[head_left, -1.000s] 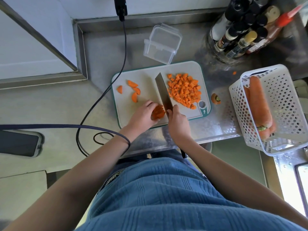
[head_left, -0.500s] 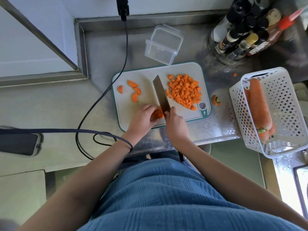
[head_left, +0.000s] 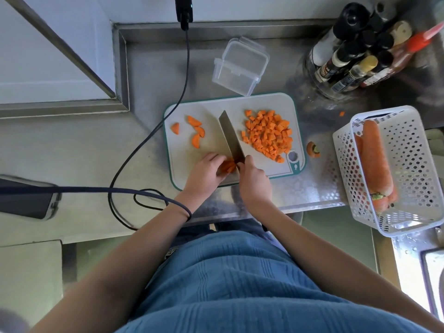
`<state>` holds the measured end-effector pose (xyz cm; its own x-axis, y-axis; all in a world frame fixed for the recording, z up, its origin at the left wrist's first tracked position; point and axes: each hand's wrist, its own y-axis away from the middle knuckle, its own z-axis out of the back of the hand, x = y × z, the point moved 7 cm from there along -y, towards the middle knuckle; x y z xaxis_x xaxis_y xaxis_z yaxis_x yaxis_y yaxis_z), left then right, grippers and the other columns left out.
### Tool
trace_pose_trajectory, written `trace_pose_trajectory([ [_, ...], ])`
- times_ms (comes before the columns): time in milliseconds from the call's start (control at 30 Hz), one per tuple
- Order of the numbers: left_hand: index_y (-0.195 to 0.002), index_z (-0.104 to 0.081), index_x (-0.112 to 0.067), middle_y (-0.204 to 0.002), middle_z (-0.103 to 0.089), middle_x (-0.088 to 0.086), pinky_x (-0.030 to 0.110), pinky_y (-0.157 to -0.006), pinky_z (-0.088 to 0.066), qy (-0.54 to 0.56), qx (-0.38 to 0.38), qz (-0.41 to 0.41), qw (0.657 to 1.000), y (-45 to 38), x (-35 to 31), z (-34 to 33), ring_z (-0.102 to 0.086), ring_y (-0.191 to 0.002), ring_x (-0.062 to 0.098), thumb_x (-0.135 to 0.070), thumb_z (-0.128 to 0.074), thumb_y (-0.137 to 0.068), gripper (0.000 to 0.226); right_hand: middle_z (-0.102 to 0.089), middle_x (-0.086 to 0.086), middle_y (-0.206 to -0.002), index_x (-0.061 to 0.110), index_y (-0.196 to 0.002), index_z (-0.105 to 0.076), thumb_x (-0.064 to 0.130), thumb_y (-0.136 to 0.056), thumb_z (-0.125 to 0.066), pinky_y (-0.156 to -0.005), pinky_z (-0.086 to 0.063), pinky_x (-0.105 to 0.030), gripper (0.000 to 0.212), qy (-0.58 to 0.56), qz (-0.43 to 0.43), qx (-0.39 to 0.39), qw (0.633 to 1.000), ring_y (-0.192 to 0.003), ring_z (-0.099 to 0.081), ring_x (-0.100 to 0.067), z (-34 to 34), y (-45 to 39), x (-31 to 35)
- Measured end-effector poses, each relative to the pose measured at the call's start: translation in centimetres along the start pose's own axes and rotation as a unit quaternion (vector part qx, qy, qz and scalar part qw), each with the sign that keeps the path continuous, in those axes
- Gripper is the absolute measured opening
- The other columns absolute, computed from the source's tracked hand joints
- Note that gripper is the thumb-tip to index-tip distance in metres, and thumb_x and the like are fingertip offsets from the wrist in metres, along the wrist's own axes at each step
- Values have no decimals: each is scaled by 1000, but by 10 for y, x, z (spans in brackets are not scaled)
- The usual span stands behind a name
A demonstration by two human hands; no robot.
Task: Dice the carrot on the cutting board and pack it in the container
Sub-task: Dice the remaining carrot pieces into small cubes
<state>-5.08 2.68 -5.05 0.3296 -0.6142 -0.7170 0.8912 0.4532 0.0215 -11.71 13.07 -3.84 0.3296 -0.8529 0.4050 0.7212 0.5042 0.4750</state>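
Observation:
On the white cutting board (head_left: 278,104) lies a heap of diced carrot (head_left: 268,134) at the right and several half-round carrot slices (head_left: 195,132) at the left. My left hand (head_left: 204,175) holds a small stack of carrot pieces (head_left: 227,165) near the board's front edge. My right hand (head_left: 255,183) grips the handle of a wide knife (head_left: 230,137), whose blade sits against that stack and points away from me. A clear plastic container (head_left: 240,66) stands open behind the board.
A white perforated basket (head_left: 408,150) with whole carrots (head_left: 374,159) stands at the right. A carrot end (head_left: 312,149) lies beside the board. Sauce bottles (head_left: 355,51) crowd the back right. A black cable (head_left: 149,138) loops at the left, near a phone (head_left: 26,200).
The knife and both hands have shifted slightly left along the carrot stack, which looks shorter. The diced heap and slices lie as before.

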Motion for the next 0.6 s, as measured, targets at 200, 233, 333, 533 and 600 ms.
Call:
trace_pose_trajectory([
  [200, -105, -65, -6, -106, -60, 8, 37, -85, -52, 20, 14, 12, 1000, 4, 5, -8, -58, -98, 23, -15, -79, -72, 38, -58, -15, -75, 13, -91, -35, 32, -103, -31, -49, -31, -32, 23, -125, -14, -47, 991, -59, -49, -28, 19, 5, -13],
  [233, -104, -66, -5, -105, -60, 8, 38, -84, -52, 18, 10, 10, 1000, 4, 5, -8, -58, -97, 23, -14, -77, -73, 33, -58, -13, -74, 12, -91, -36, 32, -103, -32, -47, -30, -31, 23, -127, -14, -47, 991, -57, -48, -25, 20, 5, -13],
  [333, -99, -69, -6, -100, -61, 6, 36, -80, -53, 25, -9, 0, 1000, 3, 1, -4, -59, -93, 21, -5, -73, -76, 23, -55, -10, -71, 12, -90, -36, 30, -103, -33, -45, -29, -30, 23, -132, -10, -49, 990, -56, -46, -21, 21, 5, -14],
  [533, -104, -67, -3, -100, -62, 10, 39, -79, -54, 34, -23, 28, 999, 6, 3, -3, -61, -90, 25, -7, -75, -75, 30, -54, -10, -70, 12, -89, -34, 29, -103, -32, -47, -31, -32, 22, -127, -11, -32, 991, -56, -46, -24, 19, 7, -13],
  [600, -105, -65, -3, -100, -63, 10, 37, -79, -54, 38, -25, 35, 998, 7, 3, -1, -61, -90, 24, -10, -75, -75, 32, -54, -10, -70, 12, -90, -34, 29, -103, -31, -47, -30, -32, 21, -119, -5, -26, 993, -56, -47, -26, 17, 9, -10],
])
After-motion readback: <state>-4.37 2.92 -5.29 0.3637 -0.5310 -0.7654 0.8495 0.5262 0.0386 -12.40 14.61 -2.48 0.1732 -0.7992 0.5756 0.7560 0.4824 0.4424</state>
